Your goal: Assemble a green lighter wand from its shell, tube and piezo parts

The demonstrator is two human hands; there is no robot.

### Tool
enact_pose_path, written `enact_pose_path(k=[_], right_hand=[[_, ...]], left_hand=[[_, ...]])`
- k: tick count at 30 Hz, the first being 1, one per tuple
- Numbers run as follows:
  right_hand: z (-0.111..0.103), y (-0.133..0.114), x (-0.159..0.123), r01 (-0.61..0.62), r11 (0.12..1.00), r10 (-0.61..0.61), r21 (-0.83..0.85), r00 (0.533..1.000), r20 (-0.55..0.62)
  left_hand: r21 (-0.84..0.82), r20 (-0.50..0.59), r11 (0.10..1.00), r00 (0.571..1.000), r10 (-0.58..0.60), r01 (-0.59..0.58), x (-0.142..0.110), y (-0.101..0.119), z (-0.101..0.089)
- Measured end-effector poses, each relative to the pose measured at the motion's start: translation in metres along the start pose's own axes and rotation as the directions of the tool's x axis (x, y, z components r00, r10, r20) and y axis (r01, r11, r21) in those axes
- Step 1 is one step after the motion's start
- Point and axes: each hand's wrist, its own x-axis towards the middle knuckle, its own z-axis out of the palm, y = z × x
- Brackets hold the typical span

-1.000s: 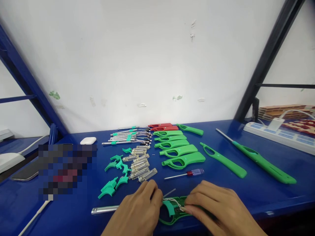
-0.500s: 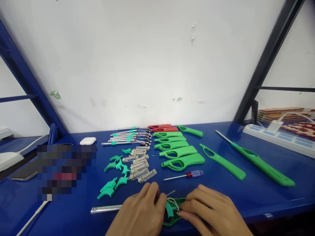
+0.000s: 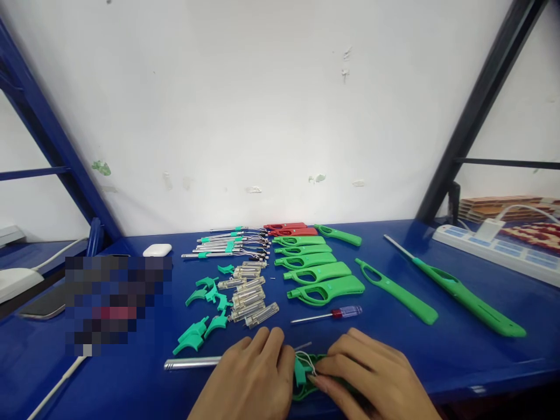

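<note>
Both my hands rest at the table's near edge on a green lighter shell [image 3: 306, 382] with a teal trigger and a thin white wire. My left hand [image 3: 254, 379] is curled over its left end, where a metal tube [image 3: 192, 363] sticks out to the left. My right hand [image 3: 371, 379] covers the shell's right part, fingertips pinched at the wire. Just beyond lie a red-handled screwdriver [image 3: 328, 315], clear gas tanks [image 3: 249, 294] and teal triggers [image 3: 203, 315].
Green shell halves [image 3: 319, 274], two red shells [image 3: 286, 228] and metal tube assemblies [image 3: 227, 245] lie in rows behind. An assembled green lighter [image 3: 464, 294] and a loose green half [image 3: 396, 291] lie right. A power strip [image 3: 494, 248] is far right, a white earbud case [image 3: 157, 249] left.
My hands have drawn closer together over the shell and shifted slightly left. My right fingertips moved in to the white wire. The view tilted a little.
</note>
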Motion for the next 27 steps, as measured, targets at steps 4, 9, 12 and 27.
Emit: enact_pose_path(k=[4, 9, 12, 27], right_hand=[[0.003, -0.002, 0.002, -0.058, 0.997, 0.06, 0.048, 0.998, -0.03], [0.005, 0.001, -0.001, -0.072, 0.995, 0.073, 0.072, 0.997, -0.005], [0.006, 0.002, -0.003, -0.083, 0.995, 0.081, 0.059, 0.996, 0.03], [-0.001, 0.005, -0.001, -0.05, 0.996, 0.046, 0.076, 0.997, 0.057]], left_hand=[[0.002, -0.164, 1.0, 0.986, 0.007, -0.006, -0.002, -0.004, 0.01], [0.023, -0.226, 0.999, 0.974, 0.031, -0.026, -0.003, -0.005, 0.023], [0.043, -0.279, 0.999, 0.96, 0.027, -0.016, -0.002, -0.004, 0.029], [-0.211, -0.384, 0.978, 0.92, -0.076, -0.008, -0.041, -0.039, 0.024]])
